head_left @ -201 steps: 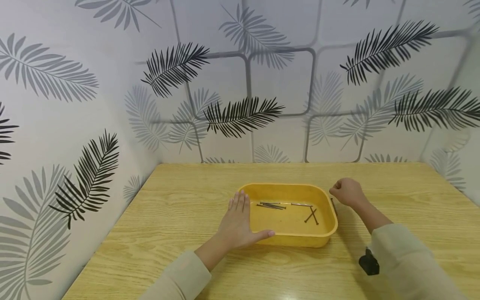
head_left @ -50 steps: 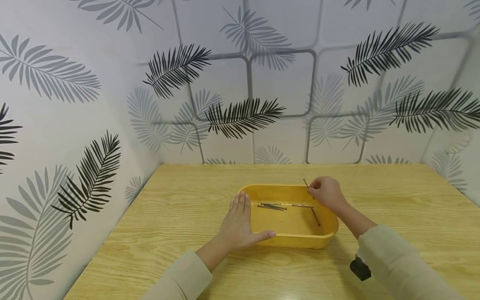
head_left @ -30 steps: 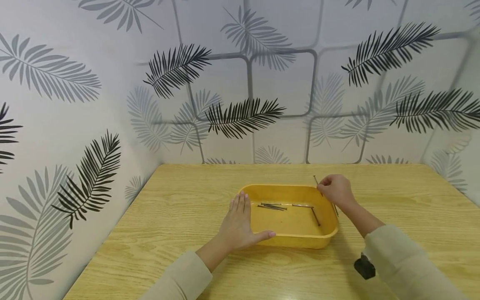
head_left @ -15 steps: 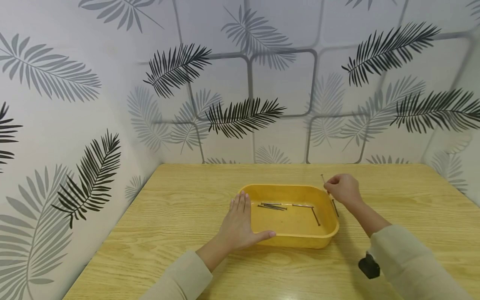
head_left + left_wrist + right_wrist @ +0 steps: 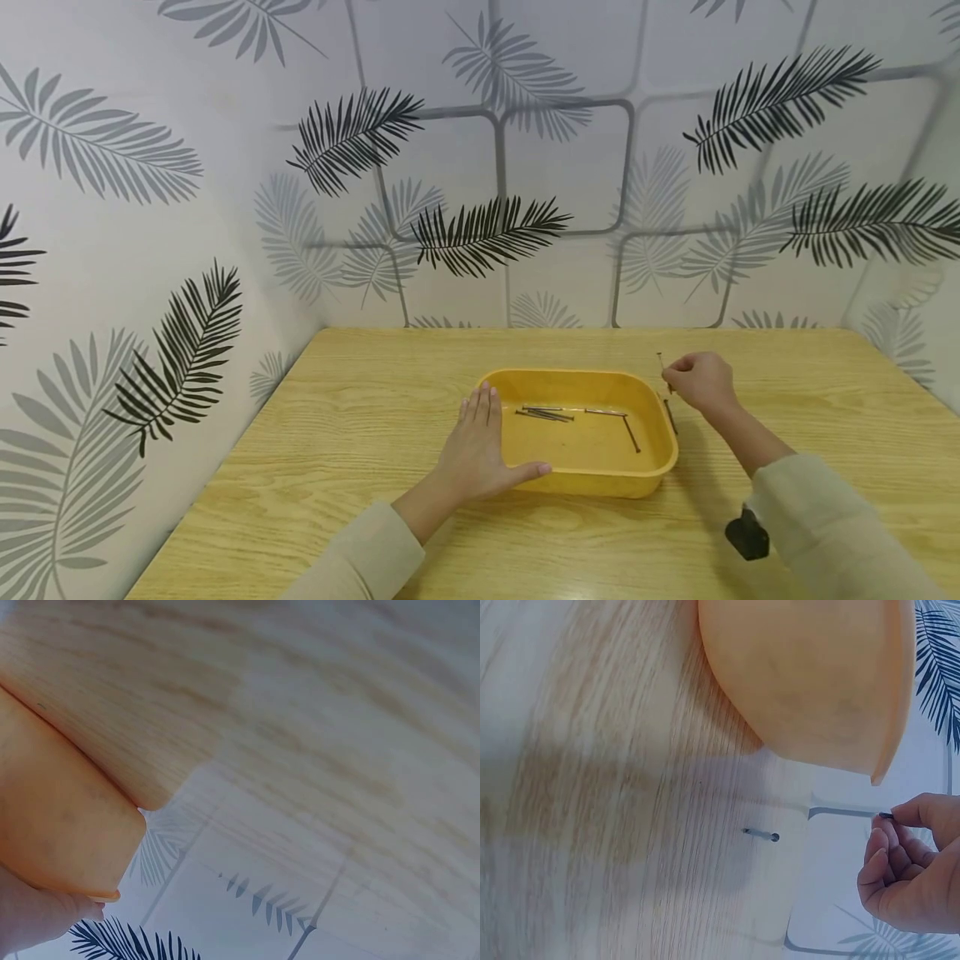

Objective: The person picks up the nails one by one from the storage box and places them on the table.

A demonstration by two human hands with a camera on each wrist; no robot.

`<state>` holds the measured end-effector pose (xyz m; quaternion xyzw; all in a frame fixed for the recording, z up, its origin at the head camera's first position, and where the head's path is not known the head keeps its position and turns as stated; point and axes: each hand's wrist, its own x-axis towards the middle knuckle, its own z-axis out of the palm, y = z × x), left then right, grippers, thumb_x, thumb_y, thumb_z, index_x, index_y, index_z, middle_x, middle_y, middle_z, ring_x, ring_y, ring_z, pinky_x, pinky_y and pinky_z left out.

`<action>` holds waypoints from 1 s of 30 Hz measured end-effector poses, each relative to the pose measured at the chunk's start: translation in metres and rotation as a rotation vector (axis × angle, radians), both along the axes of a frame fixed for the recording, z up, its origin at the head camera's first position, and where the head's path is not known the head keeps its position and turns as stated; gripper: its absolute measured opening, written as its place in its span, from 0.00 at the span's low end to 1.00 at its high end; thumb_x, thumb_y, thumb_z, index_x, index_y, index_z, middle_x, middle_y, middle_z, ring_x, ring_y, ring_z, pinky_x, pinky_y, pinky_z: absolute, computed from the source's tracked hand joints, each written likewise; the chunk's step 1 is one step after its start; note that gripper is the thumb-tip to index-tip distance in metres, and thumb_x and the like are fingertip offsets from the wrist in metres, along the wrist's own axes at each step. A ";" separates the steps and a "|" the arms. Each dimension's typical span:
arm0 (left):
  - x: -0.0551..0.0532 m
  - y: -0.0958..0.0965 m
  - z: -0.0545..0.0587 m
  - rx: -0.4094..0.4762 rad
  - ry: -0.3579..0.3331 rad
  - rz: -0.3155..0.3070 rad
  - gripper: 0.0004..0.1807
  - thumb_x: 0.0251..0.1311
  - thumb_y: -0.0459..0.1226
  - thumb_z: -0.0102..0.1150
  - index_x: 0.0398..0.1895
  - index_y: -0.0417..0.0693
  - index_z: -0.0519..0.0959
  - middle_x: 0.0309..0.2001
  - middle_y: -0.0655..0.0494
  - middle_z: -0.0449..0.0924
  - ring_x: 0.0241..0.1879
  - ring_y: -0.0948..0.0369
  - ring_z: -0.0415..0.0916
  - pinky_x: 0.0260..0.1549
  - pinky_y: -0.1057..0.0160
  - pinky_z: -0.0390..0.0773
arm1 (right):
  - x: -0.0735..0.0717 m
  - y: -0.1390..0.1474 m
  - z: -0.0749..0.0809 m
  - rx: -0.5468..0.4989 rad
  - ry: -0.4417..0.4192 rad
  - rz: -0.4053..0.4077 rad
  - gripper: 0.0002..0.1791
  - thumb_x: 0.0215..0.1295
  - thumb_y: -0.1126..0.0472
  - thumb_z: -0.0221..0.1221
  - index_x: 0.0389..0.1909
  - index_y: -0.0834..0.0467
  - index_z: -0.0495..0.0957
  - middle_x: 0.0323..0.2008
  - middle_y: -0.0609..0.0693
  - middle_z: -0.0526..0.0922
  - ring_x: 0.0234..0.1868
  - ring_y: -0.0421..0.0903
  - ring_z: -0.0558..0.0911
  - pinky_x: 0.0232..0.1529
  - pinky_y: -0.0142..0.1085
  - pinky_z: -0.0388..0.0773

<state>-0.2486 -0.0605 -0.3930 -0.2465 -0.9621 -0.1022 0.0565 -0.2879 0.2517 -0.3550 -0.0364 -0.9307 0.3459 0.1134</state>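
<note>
In the head view a yellow plastic tray [image 5: 600,482] stands on the table with several nails inside. A group of nails [image 5: 543,412] lies at its left, one nail [image 5: 606,412] lies crosswise, and another nail [image 5: 632,434] slants near the right end. My left hand [image 5: 474,454] rests on the tray's left end, fingers straight over the rim and thumb along the near rim. Just past the right end, my right hand [image 5: 703,382] pinches a nail [image 5: 661,362] pointing upward. In the right wrist view one nail [image 5: 760,835] lies on the table below that hand.
The wooden table [image 5: 337,417] meets a wall [image 5: 555,283] with a leaf pattern at its far edge. A black device [image 5: 747,534] hangs at the right sleeve's cuff. The tray's outer wall [image 5: 810,682] rises close beside the right hand in the right wrist view.
My right hand has taken one of two crossed nails out of the tray, lifted it over the right rim and moved right, outside the tray. The left hand keeps its place.
</note>
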 end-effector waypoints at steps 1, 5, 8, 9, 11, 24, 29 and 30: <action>0.000 0.000 0.000 0.001 0.002 0.000 0.64 0.48 0.76 0.33 0.70 0.30 0.44 0.72 0.35 0.39 0.73 0.44 0.36 0.70 0.49 0.46 | 0.000 0.001 0.000 0.002 -0.003 -0.001 0.14 0.57 0.63 0.51 0.26 0.69 0.80 0.24 0.61 0.82 0.21 0.43 0.73 0.21 0.32 0.69; 0.000 -0.001 0.000 0.005 0.005 -0.001 0.65 0.48 0.77 0.32 0.70 0.29 0.44 0.72 0.34 0.39 0.73 0.44 0.37 0.70 0.50 0.46 | 0.001 0.005 0.000 0.008 -0.005 0.000 0.14 0.57 0.63 0.51 0.25 0.69 0.80 0.24 0.60 0.82 0.21 0.42 0.73 0.21 0.32 0.68; 0.000 -0.001 0.000 0.007 0.007 0.000 0.64 0.48 0.77 0.33 0.70 0.29 0.44 0.72 0.34 0.39 0.73 0.44 0.37 0.70 0.50 0.47 | 0.001 0.008 -0.002 0.008 -0.008 0.003 0.13 0.56 0.64 0.51 0.24 0.69 0.80 0.22 0.58 0.82 0.20 0.42 0.72 0.21 0.32 0.68; 0.000 -0.001 0.000 0.006 0.006 0.000 0.64 0.48 0.76 0.33 0.70 0.29 0.44 0.72 0.34 0.39 0.73 0.44 0.37 0.70 0.50 0.47 | 0.001 0.010 -0.003 0.008 -0.010 0.002 0.13 0.56 0.64 0.51 0.24 0.69 0.80 0.21 0.57 0.82 0.20 0.41 0.72 0.21 0.33 0.68; 0.000 -0.001 0.000 0.005 0.003 0.000 0.64 0.49 0.76 0.34 0.70 0.29 0.44 0.72 0.34 0.39 0.73 0.44 0.37 0.70 0.49 0.46 | 0.000 0.013 -0.005 0.011 -0.013 0.001 0.13 0.55 0.64 0.52 0.23 0.69 0.80 0.20 0.56 0.82 0.19 0.41 0.71 0.20 0.33 0.68; 0.000 0.000 -0.001 -0.017 -0.001 0.007 0.63 0.50 0.75 0.35 0.70 0.29 0.43 0.72 0.35 0.38 0.73 0.45 0.36 0.70 0.50 0.47 | 0.005 0.029 -0.014 0.046 -0.063 -0.003 0.15 0.55 0.62 0.51 0.20 0.70 0.80 0.16 0.51 0.81 0.19 0.42 0.71 0.21 0.32 0.68; 0.000 0.001 0.000 -0.017 -0.014 0.005 0.62 0.51 0.74 0.37 0.70 0.29 0.42 0.72 0.35 0.38 0.73 0.45 0.35 0.71 0.50 0.46 | 0.006 0.033 -0.018 0.040 -0.105 -0.011 0.16 0.55 0.62 0.50 0.16 0.67 0.79 0.15 0.52 0.80 0.18 0.42 0.70 0.20 0.33 0.66; 0.000 0.001 0.000 -0.016 -0.015 0.004 0.62 0.51 0.74 0.37 0.70 0.29 0.42 0.72 0.35 0.37 0.73 0.45 0.35 0.71 0.50 0.45 | 0.005 0.034 -0.018 0.045 -0.108 -0.012 0.17 0.56 0.62 0.51 0.15 0.67 0.79 0.14 0.51 0.79 0.18 0.42 0.70 0.20 0.33 0.66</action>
